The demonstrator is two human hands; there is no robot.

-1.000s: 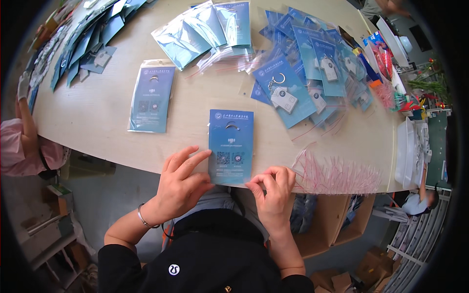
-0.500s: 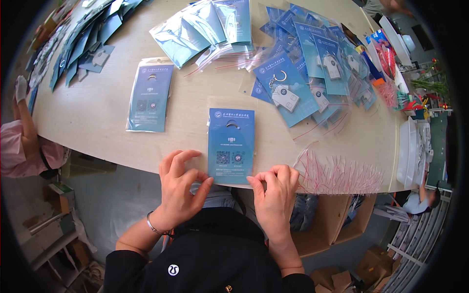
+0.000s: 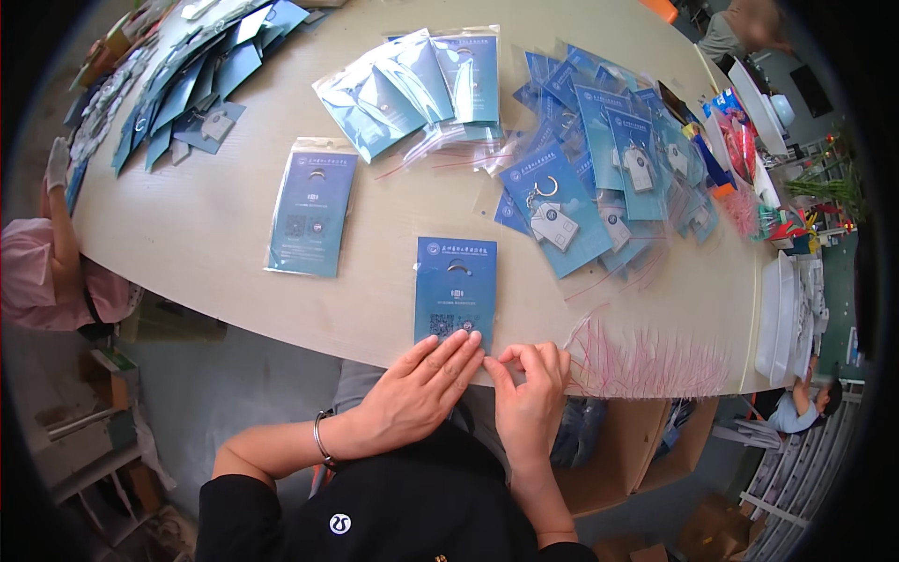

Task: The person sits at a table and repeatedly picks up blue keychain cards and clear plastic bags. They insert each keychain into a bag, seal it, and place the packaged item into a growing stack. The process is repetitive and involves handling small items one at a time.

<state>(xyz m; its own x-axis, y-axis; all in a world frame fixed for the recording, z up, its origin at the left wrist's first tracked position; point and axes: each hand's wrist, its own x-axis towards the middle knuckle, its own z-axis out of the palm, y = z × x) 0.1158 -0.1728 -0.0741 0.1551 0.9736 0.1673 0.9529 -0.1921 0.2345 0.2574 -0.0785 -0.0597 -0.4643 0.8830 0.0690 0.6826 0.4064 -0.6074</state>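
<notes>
A blue printed card (image 3: 456,281) with a metal ring showing through its slot lies near the front table edge. My left hand (image 3: 417,389) rests across its lower end, fingers stretched out flat and side by side, covering part of the printed squares. At the card's lower right corner my right hand (image 3: 529,384) is closed, thumb and index finger pinched together. Whether anything thin is between those fingertips is hidden. Left of it lies another ringed card in a clear bag (image 3: 312,214).
Bagged cards (image 3: 412,89) lie fanned out at the back. On the right is a heap of bagged cards with shirt-shaped keychains (image 3: 554,225), above a bunch of red-and-clear strips (image 3: 646,361). More cards (image 3: 192,89) pile up far left. A co-worker's arm (image 3: 61,225) shows at left.
My left hand has gone from curled beside the card to flat across its lower end. My right hand stays pinched near the lower right corner. The whole view has shifted slightly.
</notes>
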